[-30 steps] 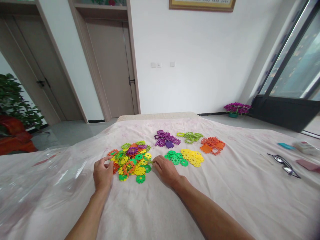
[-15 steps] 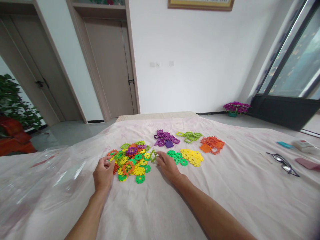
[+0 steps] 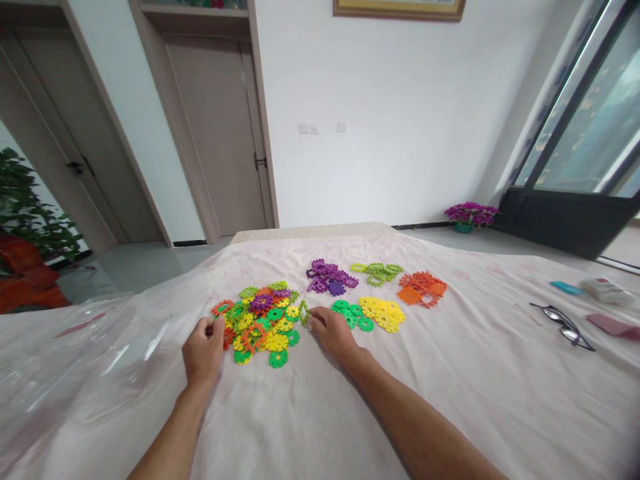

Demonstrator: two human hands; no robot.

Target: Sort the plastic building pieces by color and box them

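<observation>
A mixed pile of plastic interlocking pieces (image 3: 270,325) in yellow, green, orange and purple lies on the cloth between my hands. At the pile's left edge is my left hand (image 3: 203,348), its fingers curled in; whether anything is inside them is hidden. My right hand (image 3: 333,330) pinches a light green openwork interlocking piece (image 3: 304,313) at the pile's right side, tilted up on edge. Just beyond that hand lie green round pieces (image 3: 353,315) and yellow round pieces (image 3: 383,313).
Farther back are groups of purple pieces (image 3: 327,276), light green pieces (image 3: 381,273) and orange pieces (image 3: 423,288). Glasses (image 3: 565,327), a blue item (image 3: 567,288) and a dark pink case (image 3: 614,327) lie at right. Clear plastic (image 3: 115,360) covers the left side.
My left hand has drawn slightly left, away from the pile, and its fingers have curled in. The light green piece has turned more edge-on in my right fingers.
</observation>
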